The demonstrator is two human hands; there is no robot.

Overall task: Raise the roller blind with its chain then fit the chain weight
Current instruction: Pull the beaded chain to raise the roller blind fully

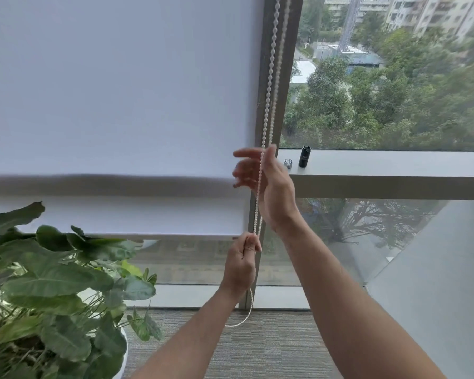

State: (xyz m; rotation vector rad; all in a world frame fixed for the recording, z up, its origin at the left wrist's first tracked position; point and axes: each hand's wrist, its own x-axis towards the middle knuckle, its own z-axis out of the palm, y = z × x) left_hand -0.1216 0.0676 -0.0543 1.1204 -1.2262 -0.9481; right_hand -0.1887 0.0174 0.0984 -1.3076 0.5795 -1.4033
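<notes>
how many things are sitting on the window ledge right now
2: a small silver piece just right of the raised right hand, and a black cylinder beside it, further right.

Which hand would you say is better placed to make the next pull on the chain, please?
Probably the right hand: it is raised beside the bead chain with fingers loose, free to grab it high. The left hand already grips the chain low, just under the blind's bottom edge.

I see a plain white roller blind (115,105) with a white beaded chain (268,99) running down a grey-brown window frame (288,86). On the pale grey sill (381,162) stand a glossy black cylinder (304,156) and a small silver piece (288,163). The plant (52,291) has deep green leaves, some mottled yellow-green, over a grey streaked carpet (271,346).
</notes>
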